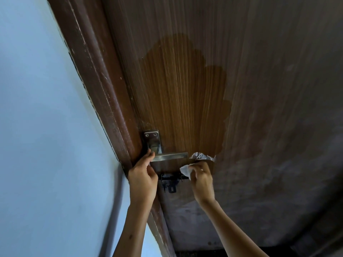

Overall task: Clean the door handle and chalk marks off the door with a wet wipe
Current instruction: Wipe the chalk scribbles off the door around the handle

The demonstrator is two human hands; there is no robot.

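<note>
Right hand (201,179) closed around a crumpled white wet wipe (199,158), bunched at the fingertips and pressed to the door just past the free end of the handle. Left hand (143,175) closed on the inner end of the flat brushed-metal lever handle (170,156), near the spindle, apparently steadying it.

Above the lever, the steel backplate (152,140) with two screws. Below it, between the two wrists, a black sliding bolt latch (170,179).

Brown wood-grain door (185,89): a large darker, cleaner-looking patch spreads up from the handle, edges scalloped like overlapping wipe strokes. Judged to be the area already gone over, possibly still damp. To the right and below, the panel looks dull and greyish, with a pale chalky haze lower down. That part appears untouched.

Dark brown painted door frame (96,71) on the left, scuffed pale; pale blue wall (37,108) beyond.

Estimate: upper section done, handle in hand now, lower right section left.
</note>
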